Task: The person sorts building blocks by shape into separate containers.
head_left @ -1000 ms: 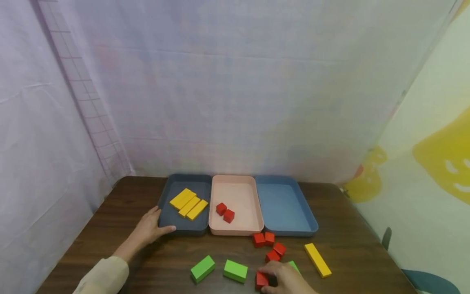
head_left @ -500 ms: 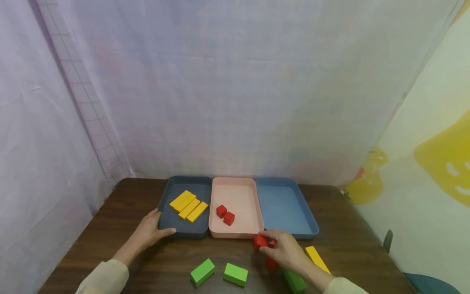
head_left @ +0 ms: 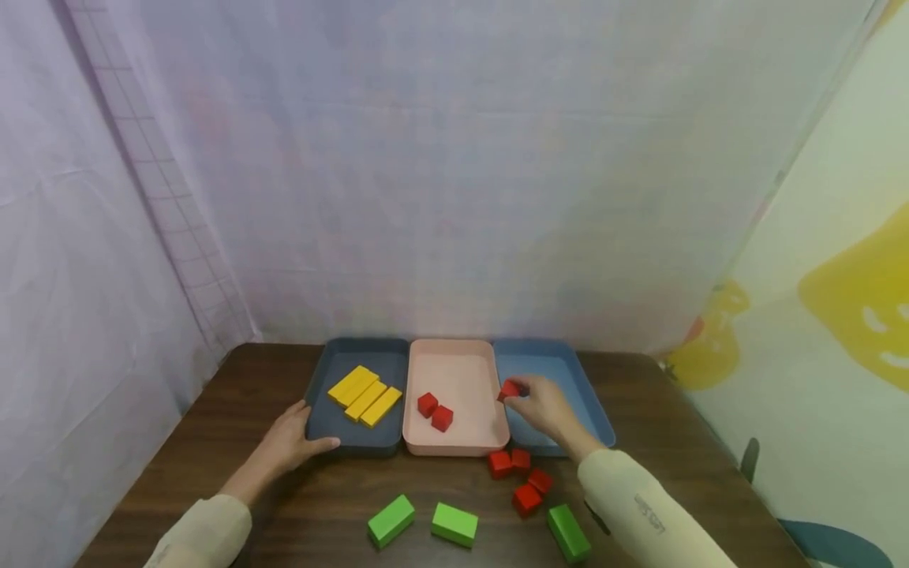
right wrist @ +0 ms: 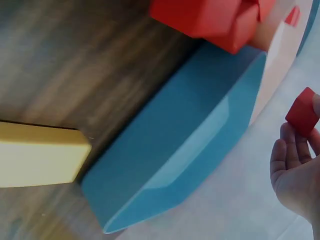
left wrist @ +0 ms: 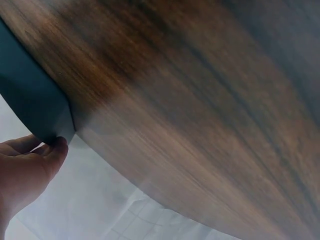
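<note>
My left hand (head_left: 286,443) rests at the near left corner of the dark navy tray (head_left: 319,379), fingers along its left side and thumb at the front rim. Several yellow blocks (head_left: 364,398) lie in that tray. My right hand (head_left: 543,406) pinches a small red cube (head_left: 508,390) between thumb and fingers, raised near the border of the pink tray (head_left: 454,363) and the blue tray (head_left: 543,371). The pinched red cube (right wrist: 302,111) also shows in the right wrist view. Two red cubes (head_left: 435,412) sit in the pink tray.
Several red cubes (head_left: 526,500) lie in front of the trays on the brown wooden table (head_left: 284,528). Green blocks (head_left: 454,525) lie nearer the front edge. A yellow block (right wrist: 40,155) lies near the blue tray, hidden by my right arm in the head view.
My right hand has picked up a red cube from the table's front and carried it up and over to the trays. The left hand has stayed at the navy tray.
</note>
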Available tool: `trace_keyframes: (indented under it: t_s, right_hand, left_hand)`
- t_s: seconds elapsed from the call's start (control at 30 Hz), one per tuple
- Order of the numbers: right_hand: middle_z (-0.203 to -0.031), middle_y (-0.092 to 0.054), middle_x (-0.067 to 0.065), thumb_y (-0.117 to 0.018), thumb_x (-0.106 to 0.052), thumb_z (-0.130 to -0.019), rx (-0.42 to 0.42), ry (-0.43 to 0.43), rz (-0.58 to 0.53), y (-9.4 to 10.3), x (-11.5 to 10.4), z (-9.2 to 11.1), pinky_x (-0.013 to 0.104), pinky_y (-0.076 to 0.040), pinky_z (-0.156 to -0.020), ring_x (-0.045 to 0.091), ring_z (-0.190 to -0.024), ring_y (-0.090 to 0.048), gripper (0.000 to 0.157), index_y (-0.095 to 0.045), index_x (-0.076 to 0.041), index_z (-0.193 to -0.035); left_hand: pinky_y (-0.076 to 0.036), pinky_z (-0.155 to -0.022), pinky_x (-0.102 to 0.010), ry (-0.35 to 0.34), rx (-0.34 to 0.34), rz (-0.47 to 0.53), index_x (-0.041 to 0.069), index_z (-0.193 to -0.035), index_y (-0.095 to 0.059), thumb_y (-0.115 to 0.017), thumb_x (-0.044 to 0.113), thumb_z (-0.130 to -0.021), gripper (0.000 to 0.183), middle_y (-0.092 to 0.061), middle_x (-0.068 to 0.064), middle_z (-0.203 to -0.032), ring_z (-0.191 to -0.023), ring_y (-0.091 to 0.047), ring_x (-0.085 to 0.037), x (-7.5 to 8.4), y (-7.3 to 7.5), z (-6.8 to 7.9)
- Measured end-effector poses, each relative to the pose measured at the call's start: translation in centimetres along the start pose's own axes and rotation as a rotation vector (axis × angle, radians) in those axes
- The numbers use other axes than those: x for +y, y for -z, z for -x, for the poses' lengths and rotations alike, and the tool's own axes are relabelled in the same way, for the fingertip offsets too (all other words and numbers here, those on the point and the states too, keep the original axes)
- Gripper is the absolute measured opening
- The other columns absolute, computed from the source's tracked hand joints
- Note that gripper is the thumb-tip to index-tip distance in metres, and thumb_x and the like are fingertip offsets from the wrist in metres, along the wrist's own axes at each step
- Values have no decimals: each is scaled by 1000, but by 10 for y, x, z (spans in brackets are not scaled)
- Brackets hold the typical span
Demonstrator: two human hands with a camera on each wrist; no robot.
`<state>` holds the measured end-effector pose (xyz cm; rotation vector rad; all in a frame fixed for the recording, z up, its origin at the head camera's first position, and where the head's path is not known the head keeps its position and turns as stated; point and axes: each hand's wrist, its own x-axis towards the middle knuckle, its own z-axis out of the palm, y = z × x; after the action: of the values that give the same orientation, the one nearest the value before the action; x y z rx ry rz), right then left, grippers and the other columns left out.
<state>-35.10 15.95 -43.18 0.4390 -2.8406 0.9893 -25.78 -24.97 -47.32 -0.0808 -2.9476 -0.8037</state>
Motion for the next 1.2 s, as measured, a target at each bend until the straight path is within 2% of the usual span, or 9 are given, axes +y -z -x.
trace_keyframes:
  t_s: [0.2,0.4,0.57,0.7,0.87,1.0,1.2]
  right_hand:
    - [-105,-63,5,-68,-23,-80,11,-11,28,-8,-8,-21,40,-49,-78,21,-92,-57,36,-64,-10,-113]
    - [-102,-63,5,-68,-22,-80,1,3,58,-20,-19,-31,38,-49,-76,20,-88,-57,35,-64,-10,-113]
    - [-94,-63,5,-70,-18,-79,-16,5,56,-33,-23,-35,36,-50,-71,19,-80,-56,34,-64,-7,-111]
    - [-97,-62,8,-70,-19,-78,-48,-4,120,-45,-27,-38,37,-50,-71,21,-82,-56,41,-60,-6,-117]
    - [-93,-61,6,-71,-20,-78,-84,33,162,-60,-32,-39,35,-49,-71,20,-79,-54,36,-63,-9,-111]
    - [-97,-61,8,-72,-19,-77,-83,44,150,-64,-30,-39,38,-49,-73,21,-83,-55,40,-62,-7,-114]
    - [-101,-63,9,-71,-18,-78,-65,74,168,-63,-19,-39,38,-48,-77,23,-88,-58,37,-63,-7,-113]
  left_hand:
    - [-26,-97,-57,3,-10,-16,-21,-126,-33,-67,48,-76,92,-25,-38,-134,-121,-28,-51,-7,1,4]
    - [-25,-98,-57,10,-1,-13,-21,-126,-34,-68,47,-76,91,-25,-38,-134,-121,-28,-51,-11,4,9]
    - [-25,-97,-57,18,3,-15,-21,-126,-33,-68,46,-76,91,-25,-38,-134,-120,-28,-51,-10,5,12]
    - [-25,-98,-57,15,6,-18,-22,-126,-33,-68,47,-76,92,-26,-39,-134,-121,-28,-51,-9,6,12]
    - [-25,-98,-57,30,10,-18,-21,-126,-34,-69,47,-75,92,-26,-38,-134,-121,-29,-51,-10,8,16]
    - [-25,-98,-57,29,7,-2,-20,-127,-34,-69,48,-75,92,-25,-37,-135,-121,-28,-50,-6,6,16]
    - [-24,-98,-58,-3,-3,9,-19,-127,-34,-68,47,-76,90,-25,-38,-135,-122,-27,-50,2,0,11]
